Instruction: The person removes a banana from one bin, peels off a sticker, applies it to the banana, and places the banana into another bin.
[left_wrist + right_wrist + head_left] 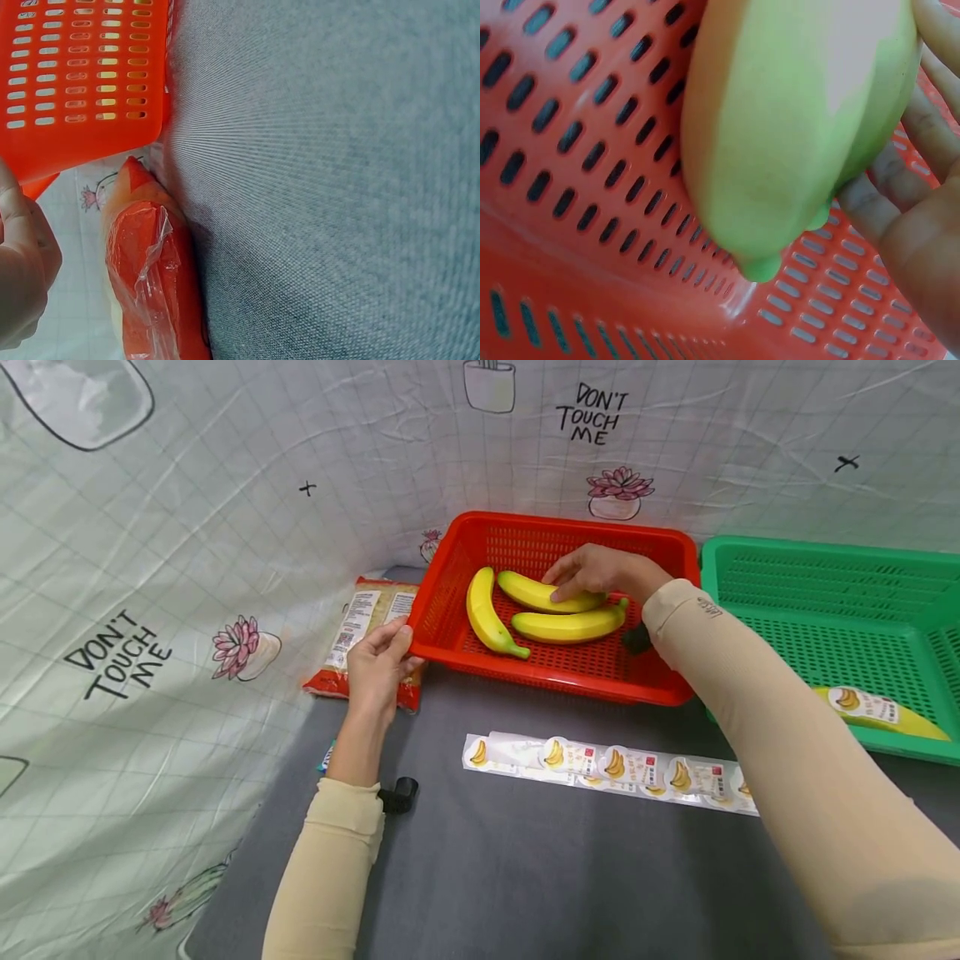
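A red perforated basket (558, 677) holds three yellow bananas. One banana (483, 610) lies at the left side; a second banana (528, 591) lies behind a third banana (566, 627). My right hand (600, 568) reaches in and grips the rear banana, thumb on its near side and fingers over its far side. A banana (772, 127) fills the middle of the right wrist view, with the right hand (922, 217) beside it. My left hand (375, 664) holds the basket's front left corner; the left wrist view shows this hand (22, 262) only partly.
A green basket (817, 547) stands at the right with a labelled banana (885, 710) inside. Strips of banana stickers (615, 768) lie on the grey table (525, 877). Left of the red basket sits a red-ended plastic bag (360, 631). A printed cloth (360, 443) hangs behind.
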Tool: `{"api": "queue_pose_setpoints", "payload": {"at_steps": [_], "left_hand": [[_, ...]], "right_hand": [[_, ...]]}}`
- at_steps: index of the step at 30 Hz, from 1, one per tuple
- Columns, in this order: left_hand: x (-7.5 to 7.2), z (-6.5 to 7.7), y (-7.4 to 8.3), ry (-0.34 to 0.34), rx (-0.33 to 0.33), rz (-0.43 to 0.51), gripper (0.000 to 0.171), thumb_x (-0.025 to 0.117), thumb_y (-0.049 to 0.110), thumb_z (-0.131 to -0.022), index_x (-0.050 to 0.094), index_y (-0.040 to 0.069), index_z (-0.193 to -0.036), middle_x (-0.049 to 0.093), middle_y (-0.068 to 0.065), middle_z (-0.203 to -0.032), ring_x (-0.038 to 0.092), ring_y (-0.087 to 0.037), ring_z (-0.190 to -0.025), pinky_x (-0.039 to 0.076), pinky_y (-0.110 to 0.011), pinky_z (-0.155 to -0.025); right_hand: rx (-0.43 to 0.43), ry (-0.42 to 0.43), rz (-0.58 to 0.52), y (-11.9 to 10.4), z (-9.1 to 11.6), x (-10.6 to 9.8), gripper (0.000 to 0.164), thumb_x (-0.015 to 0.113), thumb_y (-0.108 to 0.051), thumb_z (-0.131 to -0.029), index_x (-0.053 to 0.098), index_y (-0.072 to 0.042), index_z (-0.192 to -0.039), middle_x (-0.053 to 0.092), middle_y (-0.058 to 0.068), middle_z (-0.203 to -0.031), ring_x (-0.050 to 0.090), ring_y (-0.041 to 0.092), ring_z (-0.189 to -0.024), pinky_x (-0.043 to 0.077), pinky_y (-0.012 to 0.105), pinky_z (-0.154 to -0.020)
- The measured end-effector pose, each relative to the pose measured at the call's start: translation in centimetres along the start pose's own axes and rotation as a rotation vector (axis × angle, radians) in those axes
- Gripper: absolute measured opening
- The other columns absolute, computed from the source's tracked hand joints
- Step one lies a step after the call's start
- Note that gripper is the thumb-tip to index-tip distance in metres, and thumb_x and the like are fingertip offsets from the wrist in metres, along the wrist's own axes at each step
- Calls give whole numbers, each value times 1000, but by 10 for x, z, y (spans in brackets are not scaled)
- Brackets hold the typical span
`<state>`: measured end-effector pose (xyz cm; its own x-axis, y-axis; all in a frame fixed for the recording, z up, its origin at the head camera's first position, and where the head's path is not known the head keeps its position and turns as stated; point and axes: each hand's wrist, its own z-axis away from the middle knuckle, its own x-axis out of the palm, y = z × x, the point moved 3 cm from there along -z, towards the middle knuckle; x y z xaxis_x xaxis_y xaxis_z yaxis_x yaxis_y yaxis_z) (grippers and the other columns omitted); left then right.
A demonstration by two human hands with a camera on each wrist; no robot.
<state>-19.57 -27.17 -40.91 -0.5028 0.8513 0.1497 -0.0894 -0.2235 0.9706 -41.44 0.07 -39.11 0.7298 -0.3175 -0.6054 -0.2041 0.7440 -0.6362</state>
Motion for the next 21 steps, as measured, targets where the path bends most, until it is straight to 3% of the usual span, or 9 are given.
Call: {"api": "queue_pose_setpoints", "payload": {"at_steps": [5,10,15,21], "left_hand": [[4,-8,0,-13,-28,-15,37,68,18,-98,67,5,-133,67,-4,-115,60,-10,-66,57,-18,-65],[2,-23,0,-28,-45,-4,37,69,18,-98,68,7,-133,66,-3,-108,61,-11,-66,57,-18,-66],[0,-42,3,-38,-54,31,37,69,15,-97,67,5,-133,64,-1,-105,60,-10,-65,56,-17,-63],[-5,-62,7,-37,-63,23,37,69,15,-97,67,5,-133,63,-1,-106,62,-11,-69,56,-17,-62]], "right_hand": [[-10,47,-12,-5,15,-13,53,68,-30,-98,54,-12,-146,56,15,-146,51,27,-127,42,40,-110],[-66,103,16,-21,37,-33,54,67,-27,-99,52,-10,-148,55,16,-149,51,25,-131,42,33,-105],[-92,182,10,-34,70,-49,54,69,-33,-97,56,-15,-146,58,10,-145,52,19,-123,46,24,-91],[-136,282,-10,-37,115,-63,51,72,-37,-95,61,-20,-141,64,0,-129,54,17,-112,50,22,-80]]}}
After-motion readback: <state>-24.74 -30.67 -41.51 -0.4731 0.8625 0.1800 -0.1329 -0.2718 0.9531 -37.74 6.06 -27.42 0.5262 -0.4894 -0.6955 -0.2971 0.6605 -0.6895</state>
